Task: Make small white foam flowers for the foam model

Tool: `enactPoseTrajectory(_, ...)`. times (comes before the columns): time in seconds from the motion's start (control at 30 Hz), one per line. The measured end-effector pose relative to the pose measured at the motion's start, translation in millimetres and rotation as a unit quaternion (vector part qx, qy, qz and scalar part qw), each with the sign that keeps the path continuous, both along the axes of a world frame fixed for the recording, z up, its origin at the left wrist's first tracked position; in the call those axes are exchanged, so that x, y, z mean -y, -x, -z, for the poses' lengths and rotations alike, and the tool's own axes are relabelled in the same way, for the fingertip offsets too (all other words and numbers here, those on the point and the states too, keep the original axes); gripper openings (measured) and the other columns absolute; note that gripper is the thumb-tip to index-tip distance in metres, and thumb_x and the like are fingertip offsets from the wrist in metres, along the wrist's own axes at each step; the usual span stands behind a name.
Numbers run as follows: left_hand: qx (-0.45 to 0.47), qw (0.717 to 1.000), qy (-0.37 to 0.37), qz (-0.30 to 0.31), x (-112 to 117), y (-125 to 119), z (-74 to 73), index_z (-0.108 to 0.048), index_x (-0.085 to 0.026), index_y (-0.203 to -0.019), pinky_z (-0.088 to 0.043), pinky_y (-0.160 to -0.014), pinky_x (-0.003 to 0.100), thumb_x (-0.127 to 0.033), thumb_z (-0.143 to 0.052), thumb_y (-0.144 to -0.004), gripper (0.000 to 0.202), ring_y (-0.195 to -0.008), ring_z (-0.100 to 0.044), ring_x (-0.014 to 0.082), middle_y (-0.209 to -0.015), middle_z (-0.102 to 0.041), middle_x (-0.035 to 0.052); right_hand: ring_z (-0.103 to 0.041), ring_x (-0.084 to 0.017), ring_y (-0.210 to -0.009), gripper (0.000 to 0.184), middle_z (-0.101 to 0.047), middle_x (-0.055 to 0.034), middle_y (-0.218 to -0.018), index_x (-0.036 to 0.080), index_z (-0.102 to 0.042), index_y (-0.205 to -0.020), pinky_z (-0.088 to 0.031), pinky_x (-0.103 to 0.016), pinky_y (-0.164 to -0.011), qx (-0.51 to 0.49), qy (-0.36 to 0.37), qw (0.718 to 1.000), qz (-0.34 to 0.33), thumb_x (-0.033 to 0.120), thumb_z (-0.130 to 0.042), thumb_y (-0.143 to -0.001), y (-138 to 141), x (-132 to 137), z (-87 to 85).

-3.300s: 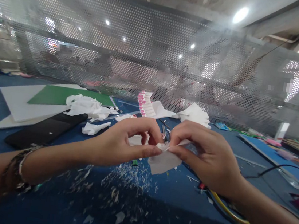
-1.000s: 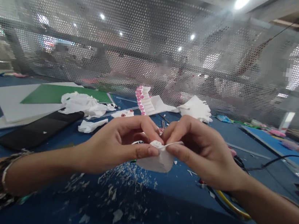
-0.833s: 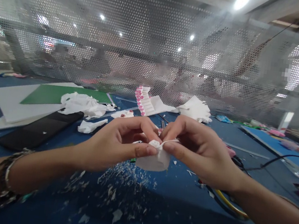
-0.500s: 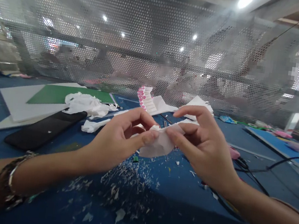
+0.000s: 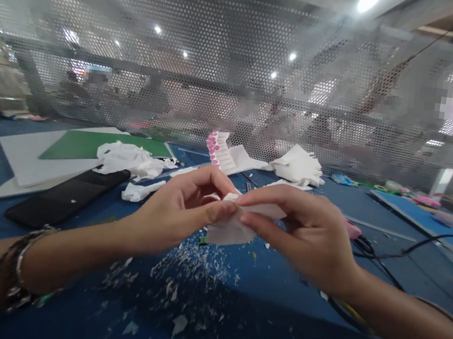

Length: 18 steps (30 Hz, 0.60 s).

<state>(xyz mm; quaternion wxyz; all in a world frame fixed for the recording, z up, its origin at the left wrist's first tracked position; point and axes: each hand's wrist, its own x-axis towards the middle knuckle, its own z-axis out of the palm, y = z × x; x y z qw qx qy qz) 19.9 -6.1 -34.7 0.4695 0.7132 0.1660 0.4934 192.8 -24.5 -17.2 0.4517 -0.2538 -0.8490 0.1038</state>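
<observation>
Both my hands meet over the blue table [image 5: 256, 323], holding one small piece of white paper [image 5: 230, 229] above it. My left hand [image 5: 179, 208] pinches the paper's rolled upper end between thumb and forefinger. From the other side my right hand [image 5: 305, 233] grips the same paper, thumb below and fingers on top. The lower part of the paper hangs loose between the two hands. Several bracelets circle my left wrist.
White paper scraps [image 5: 192, 265] litter the table below the hands. A black phone [image 5: 66, 196], crumpled white paper [image 5: 130, 159], white and green sheets [image 5: 83, 142] lie left. Folded papers with pink dots [image 5: 222, 155] stand behind. Cables [image 5: 391, 252] run right. A perforated metal screen [image 5: 221, 80] closes the back.
My right hand lifted and re-gripped the paper, its fingers now laid over the top. The paper has been turned and drawn out a little between the hands.
</observation>
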Motion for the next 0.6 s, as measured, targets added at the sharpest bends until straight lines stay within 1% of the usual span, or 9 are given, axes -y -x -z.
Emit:
enactPoseTrajectory(0.13,0.012,0.999,0.036,0.031,-1,0,-2.2,-0.053,-0.015,-0.071,-0.043,-0.056,0.015,-0.016,-0.058,-0.073,0.005,-0.063,-0.050,0.0064,-0.072,-0.054,-0.0008,-0.059,-0.006,-0.059,0.009,-0.067,0.0036,-0.074,0.023,-0.062,-0.081,-0.044,-0.017,-0.049,0.018,-0.022,0.999,-0.017,0.018,-0.059,-0.074,-3,0,-2.2)
enactPoseTrajectory(0.33,-0.002,0.997,0.063,0.038,-1,0,-4.6,-0.053,-0.015,-0.068,-0.042,-0.054,0.017,-0.018,-0.061,-0.070,0.009,-0.062,-0.048,0.0071,-0.071,-0.052,-0.0009,-0.056,-0.005,-0.056,0.012,-0.067,0.0026,-0.078,0.021,-0.063,-0.085,-0.041,-0.017,-0.045,0.065,0.004,0.998,0.009,0.020,-0.058,-0.074,-5,0,-10.2)
enactPoseTrajectory(0.5,-0.009,0.995,0.066,0.069,-1,1,-4.2,-0.052,-0.015,-0.068,-0.040,-0.054,0.016,-0.017,-0.060,-0.070,0.008,-0.062,-0.047,0.0067,-0.071,-0.051,-0.0010,-0.058,-0.007,-0.060,0.013,-0.067,0.0027,-0.074,0.020,-0.062,-0.086,-0.042,-0.017,-0.050,0.118,0.012,0.993,0.000,0.021,-0.058,-0.074,-9,2,-19.0)
enactPoseTrajectory(0.6,-0.015,0.994,0.066,0.085,0,1,-3.7,-0.052,-0.015,-0.070,-0.041,-0.056,0.017,-0.017,-0.057,-0.073,0.006,-0.063,-0.048,0.0073,-0.073,-0.050,-0.0005,-0.060,-0.008,-0.062,0.011,-0.067,0.0021,-0.073,0.021,-0.063,-0.084,-0.043,-0.018,-0.053,0.137,-0.001,0.991,0.003,0.023,-0.057,-0.075,-10,4,-22.4)
